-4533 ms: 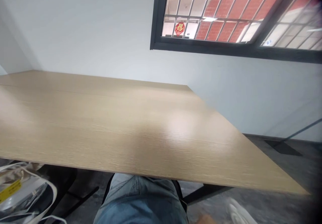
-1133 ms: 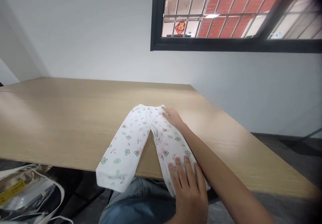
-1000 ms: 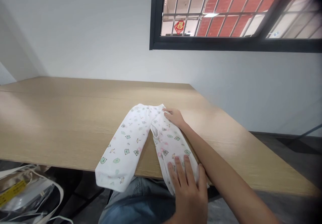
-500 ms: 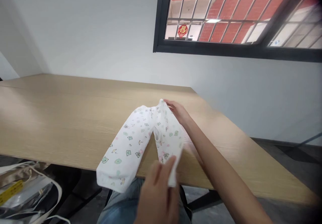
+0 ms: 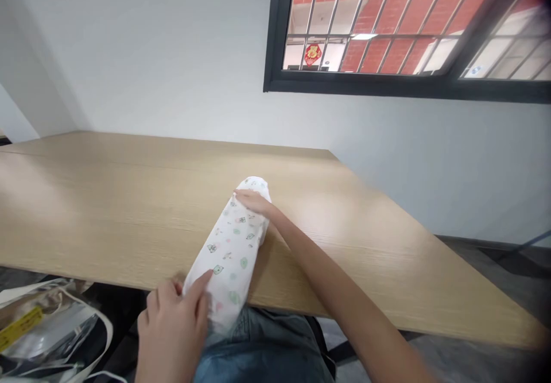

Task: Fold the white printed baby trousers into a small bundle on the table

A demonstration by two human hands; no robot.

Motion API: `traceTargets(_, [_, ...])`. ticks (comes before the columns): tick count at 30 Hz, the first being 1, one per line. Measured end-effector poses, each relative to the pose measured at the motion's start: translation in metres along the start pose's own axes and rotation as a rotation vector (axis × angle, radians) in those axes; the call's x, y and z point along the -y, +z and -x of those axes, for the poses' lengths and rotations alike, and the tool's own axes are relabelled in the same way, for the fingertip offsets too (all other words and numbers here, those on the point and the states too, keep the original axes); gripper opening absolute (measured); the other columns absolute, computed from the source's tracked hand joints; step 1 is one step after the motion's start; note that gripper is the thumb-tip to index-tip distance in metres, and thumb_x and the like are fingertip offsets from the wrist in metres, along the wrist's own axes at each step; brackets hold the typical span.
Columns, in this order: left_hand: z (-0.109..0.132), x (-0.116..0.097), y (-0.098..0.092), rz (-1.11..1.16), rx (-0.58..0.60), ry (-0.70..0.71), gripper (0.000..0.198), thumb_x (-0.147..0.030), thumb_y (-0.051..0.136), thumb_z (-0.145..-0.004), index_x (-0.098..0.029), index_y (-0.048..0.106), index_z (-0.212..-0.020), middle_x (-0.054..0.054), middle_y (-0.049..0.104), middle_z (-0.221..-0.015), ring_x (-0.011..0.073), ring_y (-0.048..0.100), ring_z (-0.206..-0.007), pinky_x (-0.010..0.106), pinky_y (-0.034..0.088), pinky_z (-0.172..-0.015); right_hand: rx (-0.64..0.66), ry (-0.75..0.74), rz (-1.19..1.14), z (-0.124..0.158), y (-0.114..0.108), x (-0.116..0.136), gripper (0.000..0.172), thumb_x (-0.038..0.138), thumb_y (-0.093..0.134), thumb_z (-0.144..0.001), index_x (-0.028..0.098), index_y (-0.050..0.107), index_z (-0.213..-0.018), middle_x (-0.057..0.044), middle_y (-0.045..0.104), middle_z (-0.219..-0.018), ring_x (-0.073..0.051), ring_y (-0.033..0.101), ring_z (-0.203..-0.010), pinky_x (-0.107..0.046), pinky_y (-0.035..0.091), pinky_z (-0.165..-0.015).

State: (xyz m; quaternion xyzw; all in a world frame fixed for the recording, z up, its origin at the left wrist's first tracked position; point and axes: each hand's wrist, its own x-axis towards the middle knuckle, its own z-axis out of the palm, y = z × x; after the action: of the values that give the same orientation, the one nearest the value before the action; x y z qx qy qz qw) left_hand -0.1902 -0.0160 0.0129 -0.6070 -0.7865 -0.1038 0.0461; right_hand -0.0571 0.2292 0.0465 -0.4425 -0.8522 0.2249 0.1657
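Observation:
A small pair of white children's pants (image 5: 232, 245), printed with green and pink animal figures, lies folded lengthwise with one leg over the other. It slants across the table's front edge, waist end away from me, and the leg ends hang past the edge. My left hand (image 5: 174, 322) is closed at the lower left side of the pants, thumb on top of the cloth; its other fingers are partly hidden and slightly blurred. Near the waist end, my right hand (image 5: 255, 201) rests on the fabric with its fingers stretched out flat.
The light wooden table (image 5: 129, 199) runs back to a white wall (image 5: 172, 55) with a barred window (image 5: 370, 27). At lower left, below table height, is a bag (image 5: 47, 331) of items with a yellow label. My lap (image 5: 262, 348) is under the front edge.
The pants lay with both legs spread; now the right leg is folded over the left one. Both my hands have moved left, the left one from the right leg's hem area.

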Motion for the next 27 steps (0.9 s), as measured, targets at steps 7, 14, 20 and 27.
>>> traceTargets(7, [0.013, -0.074, -0.008, 0.214, -0.193, 0.237, 0.025, -0.015, 0.046, -0.082, -0.023, 0.069, -0.089, 0.009, 0.055, -0.097, 0.0257, 0.051, -0.094, 0.046, 0.039, -0.084, 0.013, 0.031, -0.109, 0.034, -0.035, -0.04, 0.044, 0.027, 0.035, -0.091, 0.019, 0.046, -0.132, -0.004, 0.034, -0.143, -0.02, 0.031, -0.13, -0.036, 0.029, -0.106])
traceTargets(14, [-0.08, -0.104, -0.009, 0.26, 0.093, 0.658, 0.027, -0.018, 0.04, -0.089, -0.013, 0.06, -0.106, 0.013, 0.054, -0.118, 0.0241, 0.049, -0.111, 0.039, 0.042, -0.093, 0.24, -0.156, 0.112, 0.078, -0.026, -0.03, 0.04, 0.026, 0.029, -0.095, 0.024, 0.047, -0.131, -0.001, 0.039, -0.14, -0.024, 0.03, -0.13, -0.045, 0.024, -0.108])
traceTargets(20, [-0.029, -0.099, 0.022, 0.224, 0.042, 0.63, 0.052, -0.033, 0.039, -0.091, -0.002, 0.038, -0.133, 0.019, 0.04, -0.137, 0.0316, 0.038, -0.126, 0.045, 0.036, -0.101, 0.179, -0.184, 0.354, 0.051, -0.015, -0.04, 0.039, 0.018, 0.027, -0.094, 0.016, 0.044, -0.13, -0.01, 0.036, -0.141, -0.027, 0.031, -0.129, -0.05, 0.028, -0.102])
traceTargets(27, [0.032, -0.057, 0.032, 0.17, -0.442, 0.904, 0.049, -0.042, 0.039, -0.089, -0.007, 0.048, -0.123, 0.011, 0.057, -0.124, 0.0234, 0.054, -0.113, 0.032, 0.049, -0.086, 0.076, -0.079, 0.399, 0.007, -0.02, -0.043, 0.04, 0.021, 0.023, -0.095, 0.006, 0.043, -0.126, -0.02, 0.042, -0.134, -0.03, 0.039, -0.122, -0.05, 0.033, -0.097])
